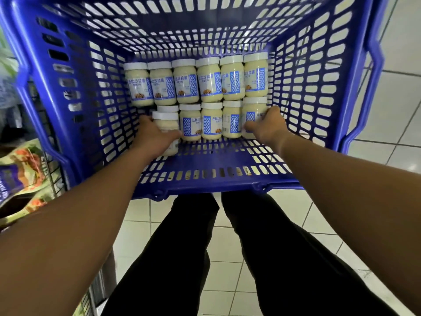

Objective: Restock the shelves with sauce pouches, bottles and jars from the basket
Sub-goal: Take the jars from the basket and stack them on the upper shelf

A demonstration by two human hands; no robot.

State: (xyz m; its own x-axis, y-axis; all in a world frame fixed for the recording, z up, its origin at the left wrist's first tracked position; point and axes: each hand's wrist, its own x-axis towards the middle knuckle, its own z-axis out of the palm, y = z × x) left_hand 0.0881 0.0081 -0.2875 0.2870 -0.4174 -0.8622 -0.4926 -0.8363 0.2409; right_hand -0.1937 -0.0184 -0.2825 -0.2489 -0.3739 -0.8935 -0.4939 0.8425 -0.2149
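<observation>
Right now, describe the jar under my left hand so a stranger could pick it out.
In the blue plastic basket, take the nearer row of white-lidded jars of pale cream sauce. It is the leftmost jar, gripped by the left hand. Unlike its neighbours, including the rightmost jar that the right hand holds, it shows no blue label.

The left hand covers the lower half of the left-end jar in the row closer to the basket's near wall, so its label cannot be seen. Behind it only the white lid of another jar shows. The right hand hides the right side of the right-end jar, and its fingertips go out of sight. The basket is cut off by the top edge. The pouches at the left edge are blurred and cut off.
</observation>
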